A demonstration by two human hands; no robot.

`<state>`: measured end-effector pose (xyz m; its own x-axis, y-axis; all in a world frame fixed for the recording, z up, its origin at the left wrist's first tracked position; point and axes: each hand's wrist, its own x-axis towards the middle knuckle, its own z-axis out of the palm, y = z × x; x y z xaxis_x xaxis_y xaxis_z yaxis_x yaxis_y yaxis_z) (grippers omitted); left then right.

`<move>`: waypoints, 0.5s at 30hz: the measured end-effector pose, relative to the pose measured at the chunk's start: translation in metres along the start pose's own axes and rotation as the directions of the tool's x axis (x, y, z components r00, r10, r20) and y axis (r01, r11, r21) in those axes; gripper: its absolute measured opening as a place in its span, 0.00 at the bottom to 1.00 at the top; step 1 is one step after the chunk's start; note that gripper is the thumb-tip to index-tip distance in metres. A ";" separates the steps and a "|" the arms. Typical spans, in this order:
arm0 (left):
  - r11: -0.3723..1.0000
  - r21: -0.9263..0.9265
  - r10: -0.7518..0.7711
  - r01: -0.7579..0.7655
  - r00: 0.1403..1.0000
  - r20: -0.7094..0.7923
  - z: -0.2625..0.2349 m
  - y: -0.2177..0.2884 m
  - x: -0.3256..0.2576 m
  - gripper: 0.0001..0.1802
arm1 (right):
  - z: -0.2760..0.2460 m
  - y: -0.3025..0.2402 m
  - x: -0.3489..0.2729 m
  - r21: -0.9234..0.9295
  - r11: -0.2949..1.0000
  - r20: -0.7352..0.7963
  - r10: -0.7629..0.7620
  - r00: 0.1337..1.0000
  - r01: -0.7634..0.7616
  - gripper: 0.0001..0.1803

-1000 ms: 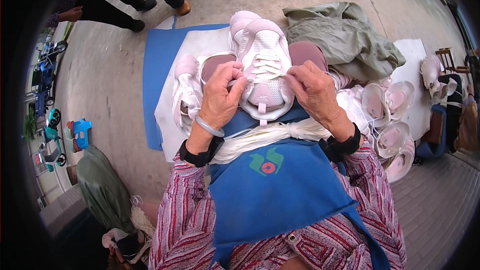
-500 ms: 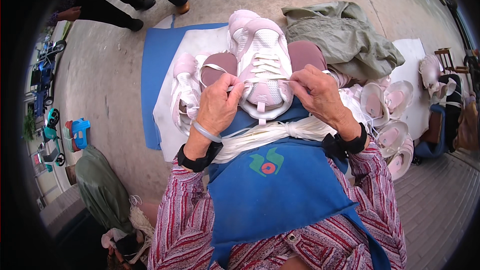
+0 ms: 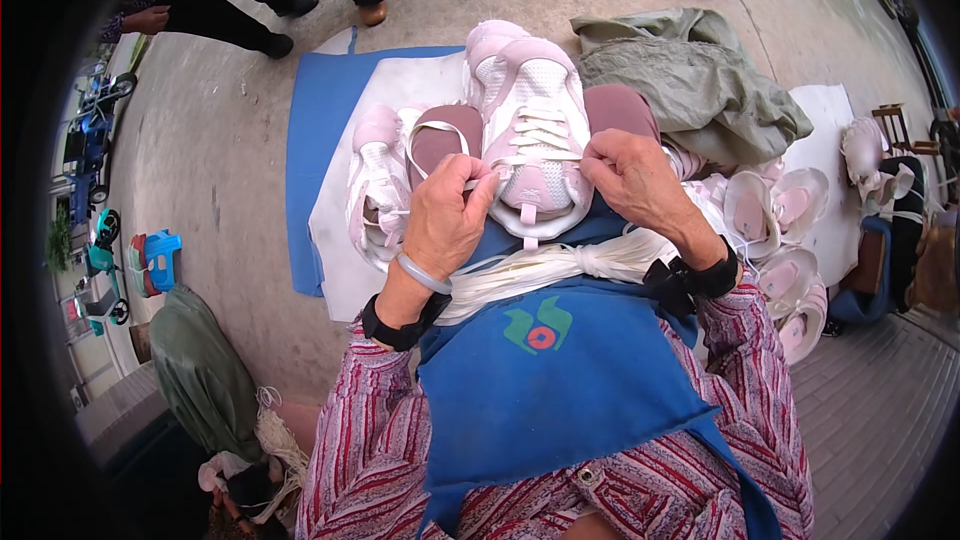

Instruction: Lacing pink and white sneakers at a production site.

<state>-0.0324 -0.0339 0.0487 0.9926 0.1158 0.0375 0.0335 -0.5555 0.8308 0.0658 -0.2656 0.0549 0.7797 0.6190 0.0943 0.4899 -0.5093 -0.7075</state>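
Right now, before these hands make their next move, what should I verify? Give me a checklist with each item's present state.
1. Left hand pinching lace at the shoe's left edge: ok.
2. Right hand pinching lace at the shoe's right edge: ok.
3. Pink-and-white shoe between the knees, toe pointing away from the person: ok.
4. White lace free of slack: not ok; a loose loop arches over the left knee.
5. Eyelets beside the fingertips threaded: cannot tell; fingers hide them.
6. White lace bundle lying across the lap: ok.
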 end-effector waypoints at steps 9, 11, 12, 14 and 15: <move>0.988 -0.076 -0.140 0.137 0.990 -0.036 0.004 -0.003 0.007 0.08 | -0.005 -0.013 0.006 -0.194 0.973 0.096 -0.107 0.990 0.124 0.07; 0.992 -0.108 -0.076 0.068 0.995 -0.072 0.007 -0.004 0.007 0.08 | -0.007 -0.024 0.010 -0.280 0.954 0.165 -0.061 0.984 0.106 0.08; 0.990 -0.138 -0.012 -0.004 0.994 -0.111 0.009 -0.004 0.008 0.07 | -0.005 -0.028 0.009 -0.281 0.954 0.165 -0.060 0.984 0.105 0.08; 0.988 -0.070 0.123 -0.137 0.977 -0.175 0.013 -0.008 0.016 0.07 | 0.001 -0.033 0.008 -0.337 0.937 0.144 -0.042 0.989 0.088 0.09; 0.965 0.009 0.258 -0.263 0.939 -0.228 0.013 -0.009 0.018 0.06 | 0.001 -0.027 0.007 -0.335 0.938 0.146 -0.045 0.988 0.092 0.09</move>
<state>-0.0135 -0.0373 0.0350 0.9139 0.1531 0.3760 -0.2276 -0.5735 0.7869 0.0570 -0.2468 0.0739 0.6915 0.7220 0.0223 0.6619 -0.6210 -0.4199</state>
